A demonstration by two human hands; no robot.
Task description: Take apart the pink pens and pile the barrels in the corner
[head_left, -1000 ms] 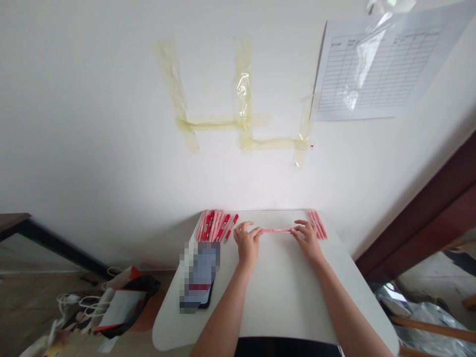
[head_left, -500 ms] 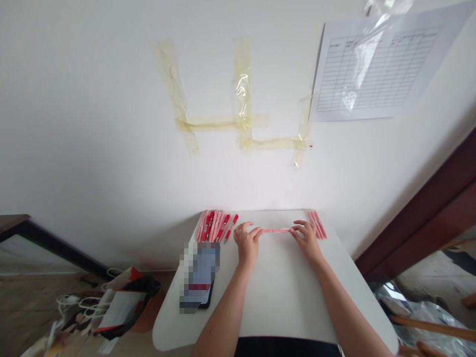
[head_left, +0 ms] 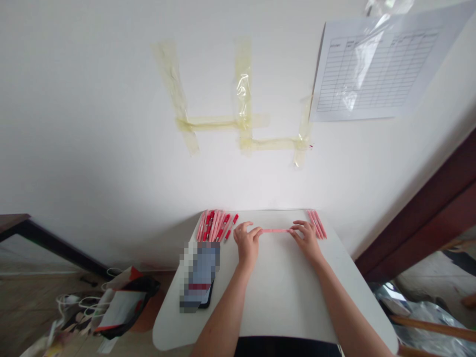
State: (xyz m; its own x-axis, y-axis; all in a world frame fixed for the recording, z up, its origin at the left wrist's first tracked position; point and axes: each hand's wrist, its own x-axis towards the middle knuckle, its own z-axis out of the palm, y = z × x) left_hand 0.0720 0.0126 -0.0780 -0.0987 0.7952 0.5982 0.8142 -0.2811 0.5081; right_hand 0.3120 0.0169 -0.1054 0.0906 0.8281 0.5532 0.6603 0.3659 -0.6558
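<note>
A pink pen is stretched level between my two hands over the far part of a small white table. My left hand pinches its left end. My right hand pinches the right end. To the left of my left hand lies a heap of several pink and red pens. A few pink pens lie in a row beside my right hand, at the table's far right corner.
A phone lies on the table's left side. The table stands against a white wall with yellowed tape strips and a ruled sheet. A bag with cables sits on the floor at left. Dark wood trim runs at right.
</note>
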